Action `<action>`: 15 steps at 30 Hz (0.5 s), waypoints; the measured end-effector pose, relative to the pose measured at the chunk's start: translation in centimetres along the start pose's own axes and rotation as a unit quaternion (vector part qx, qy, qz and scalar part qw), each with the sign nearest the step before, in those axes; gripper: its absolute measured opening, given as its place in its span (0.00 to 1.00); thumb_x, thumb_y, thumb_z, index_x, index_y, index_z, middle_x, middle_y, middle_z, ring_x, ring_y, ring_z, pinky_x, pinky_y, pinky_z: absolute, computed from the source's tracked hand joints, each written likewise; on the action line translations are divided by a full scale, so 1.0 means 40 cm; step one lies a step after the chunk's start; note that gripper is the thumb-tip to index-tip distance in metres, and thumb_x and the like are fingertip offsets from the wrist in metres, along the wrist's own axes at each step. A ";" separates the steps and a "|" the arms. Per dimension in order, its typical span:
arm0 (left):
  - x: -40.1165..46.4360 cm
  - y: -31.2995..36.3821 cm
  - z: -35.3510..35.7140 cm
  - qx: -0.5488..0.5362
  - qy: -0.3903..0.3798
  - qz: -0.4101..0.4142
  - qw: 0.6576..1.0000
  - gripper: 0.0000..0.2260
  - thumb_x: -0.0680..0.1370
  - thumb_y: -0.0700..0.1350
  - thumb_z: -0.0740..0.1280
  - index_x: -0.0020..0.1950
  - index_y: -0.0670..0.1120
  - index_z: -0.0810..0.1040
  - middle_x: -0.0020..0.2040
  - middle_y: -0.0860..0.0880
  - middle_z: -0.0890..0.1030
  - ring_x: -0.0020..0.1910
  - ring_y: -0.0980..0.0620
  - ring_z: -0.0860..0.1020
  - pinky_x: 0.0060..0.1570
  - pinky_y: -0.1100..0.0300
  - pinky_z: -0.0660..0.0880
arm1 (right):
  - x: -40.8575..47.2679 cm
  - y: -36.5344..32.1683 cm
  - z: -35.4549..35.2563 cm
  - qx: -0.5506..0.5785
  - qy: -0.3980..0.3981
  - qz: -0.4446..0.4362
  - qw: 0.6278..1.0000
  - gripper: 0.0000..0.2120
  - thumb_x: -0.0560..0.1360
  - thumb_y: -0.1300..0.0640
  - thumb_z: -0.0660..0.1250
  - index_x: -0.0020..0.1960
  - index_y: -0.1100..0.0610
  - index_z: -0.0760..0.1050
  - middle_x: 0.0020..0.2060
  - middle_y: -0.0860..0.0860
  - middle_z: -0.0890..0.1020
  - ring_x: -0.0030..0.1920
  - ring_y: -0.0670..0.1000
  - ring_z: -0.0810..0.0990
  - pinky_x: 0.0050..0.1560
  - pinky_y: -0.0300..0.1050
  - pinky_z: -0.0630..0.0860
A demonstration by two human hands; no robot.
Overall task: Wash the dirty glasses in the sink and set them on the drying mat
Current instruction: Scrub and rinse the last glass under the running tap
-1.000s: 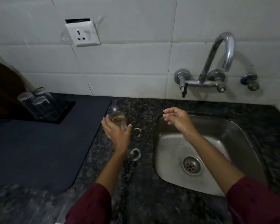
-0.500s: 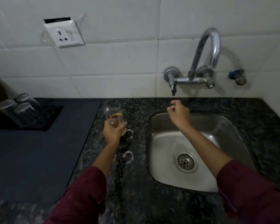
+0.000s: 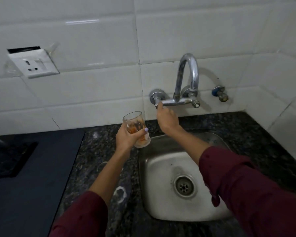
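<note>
- My left hand [image 3: 126, 138] wraps the dirty glass [image 3: 136, 130] around its lower body, lifted and tilted over the sink's [image 3: 161, 194] left rim.
- It's light, rigid and breakable, probably slick with orange residue; I grip mid-body, not the rim.
- My right hand [image 3: 167, 118] reaches the tap handle [image 3: 156, 101]; fingers seem pinched on it, though they hide it.

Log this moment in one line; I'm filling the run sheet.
stage: pre-rinse | left hand: holds dirty glass | right hand: on tap handle | water: none visible
</note>
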State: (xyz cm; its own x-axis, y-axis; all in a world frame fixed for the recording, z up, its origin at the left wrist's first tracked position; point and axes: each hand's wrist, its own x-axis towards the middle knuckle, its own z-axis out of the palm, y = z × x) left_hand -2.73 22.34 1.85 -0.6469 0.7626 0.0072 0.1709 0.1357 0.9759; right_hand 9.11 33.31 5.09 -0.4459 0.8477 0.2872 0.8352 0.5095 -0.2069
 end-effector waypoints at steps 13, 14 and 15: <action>-0.032 -0.046 0.053 0.013 -0.083 -0.048 0.995 0.24 0.62 0.48 0.81 0.54 0.45 0.79 0.50 0.47 0.84 0.49 0.49 0.82 0.52 0.51 0.80 | -0.058 0.054 -0.004 0.129 -0.053 -0.018 0.990 0.34 0.77 0.57 0.62 0.76 0.48 0.46 0.60 0.60 0.76 0.54 0.60 0.78 0.51 0.55 0.77; -0.037 -0.050 0.062 0.011 -0.094 -0.047 0.994 0.25 0.61 0.48 0.81 0.55 0.45 0.79 0.50 0.47 0.84 0.49 0.50 0.82 0.52 0.51 0.80 | -0.081 0.070 -0.007 0.155 -0.063 -0.005 0.986 0.33 0.77 0.56 0.63 0.76 0.49 0.48 0.64 0.59 0.74 0.60 0.60 0.76 0.57 0.56 0.76; -0.045 -0.053 0.073 0.011 -0.105 -0.047 0.993 0.26 0.61 0.47 0.81 0.56 0.45 0.79 0.50 0.47 0.84 0.49 0.50 0.82 0.52 0.52 0.80 | -0.104 0.086 -0.008 0.173 -0.076 0.011 0.982 0.32 0.77 0.56 0.63 0.76 0.52 0.51 0.67 0.59 0.71 0.64 0.59 0.73 0.61 0.55 0.73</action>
State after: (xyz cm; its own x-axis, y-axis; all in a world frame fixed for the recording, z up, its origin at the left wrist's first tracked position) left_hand 0.24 22.54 -0.86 -0.4918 0.8608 -0.1307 0.1354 0.2239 0.9652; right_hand 13.94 31.47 3.49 -0.4941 0.8577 0.1422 0.6972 0.4886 -0.5245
